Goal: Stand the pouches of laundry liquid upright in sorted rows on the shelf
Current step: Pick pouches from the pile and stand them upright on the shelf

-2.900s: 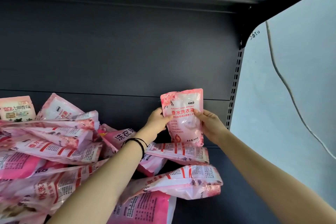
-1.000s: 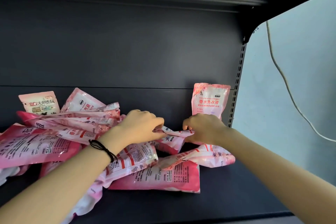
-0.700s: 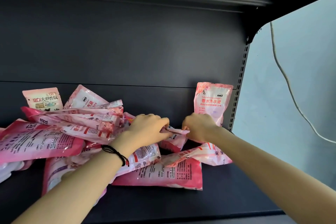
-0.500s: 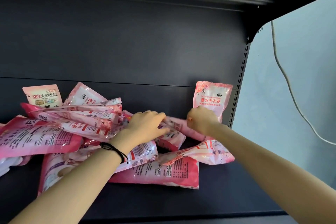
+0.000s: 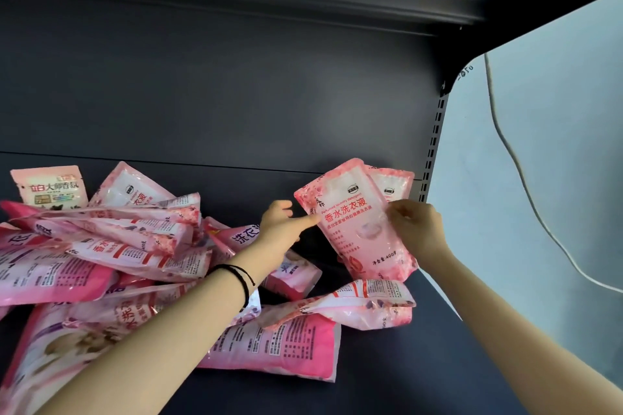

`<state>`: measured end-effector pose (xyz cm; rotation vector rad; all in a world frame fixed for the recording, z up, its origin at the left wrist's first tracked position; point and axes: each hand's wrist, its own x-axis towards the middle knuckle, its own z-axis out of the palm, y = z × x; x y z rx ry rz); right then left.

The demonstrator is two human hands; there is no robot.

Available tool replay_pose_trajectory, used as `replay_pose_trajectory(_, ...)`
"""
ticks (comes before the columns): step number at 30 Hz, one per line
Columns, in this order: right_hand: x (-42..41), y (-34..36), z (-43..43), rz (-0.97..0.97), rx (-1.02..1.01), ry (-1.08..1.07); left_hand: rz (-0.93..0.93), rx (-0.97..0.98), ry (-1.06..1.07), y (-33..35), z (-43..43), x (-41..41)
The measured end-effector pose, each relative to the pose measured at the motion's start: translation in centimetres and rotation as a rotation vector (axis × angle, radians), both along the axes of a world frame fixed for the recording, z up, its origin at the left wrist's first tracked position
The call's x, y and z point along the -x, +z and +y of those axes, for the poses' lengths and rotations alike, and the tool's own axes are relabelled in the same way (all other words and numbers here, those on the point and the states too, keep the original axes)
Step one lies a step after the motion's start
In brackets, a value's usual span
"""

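While my right hand pinches the tilted pouch at the heap's 2 o'clock, my left hand merely fingertip-touching its edge, I fear it slumps and topples the standing pouch behind.

Right hand pinching tilted pink pouch, left hand touching its edge, standing pouch behind

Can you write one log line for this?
right hand: grips tilted pouch | left hand: touches its edge | standing pouch: behind | pile: lying left
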<state>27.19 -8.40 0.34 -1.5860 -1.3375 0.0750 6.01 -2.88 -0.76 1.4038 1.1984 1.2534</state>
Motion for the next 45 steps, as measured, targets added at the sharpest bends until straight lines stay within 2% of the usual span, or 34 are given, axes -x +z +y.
replay_pose_trajectory(2,-1.0,-1.2,0.1,0.156,-0.009,0.044,-0.093,0.162,-0.115,-0.7,0.3,-1.2)
replay_pose_trajectory(4,-1.5,-1.9,-0.1,0.254,-0.035,0.075,-0.148,0.24,-0.247,-1.3,0.6,-2.3)
replay_pose_trajectory(9,-2.6,-2.9,-0.9,0.363,0.006,0.196,-0.09,0.126,-0.337,-1.8,1.2,-4.3)
replay_pose_trajectory(13,-4.0,-4.3,-0.8,0.336,0.156,0.257,-0.072,0.045,-0.357,-1.7,0.9,-6.2)
replay_pose_trajectory(17,-4.9,-4.8,-0.9,0.496,0.173,0.305,-0.005,-0.023,-0.326,-1.3,0.6,-8.0)
replay_pose_trajectory(19,-4.9,-4.8,-0.8,0.546,0.159,0.33,-0.03,-0.021,-0.308,-1.2,0.8,-8.1)
replay_pose_trajectory(29,-4.5,-4.8,0.3,0.521,0.182,0.378,-0.049,-0.015,-0.299,-1.5,1.2,-7.0)
replay_pose_trajectory(36,-5.2,-4.4,0.0,0.472,0.196,0.385,-0.054,0.05,-0.36,-1.4,0.8,-7.0)
replay_pose_trajectory(42,-6.2,-4.6,0.1,0.504,0.214,0.39,-0.074,0.092,-0.44,-1.4,0.4,-7.5)
replay_pose_trajectory(45,-6.4,-4.5,0.0,0.485,0.255,0.389,-0.031,0.096,-0.438,-1.4,0.4,-7.5)
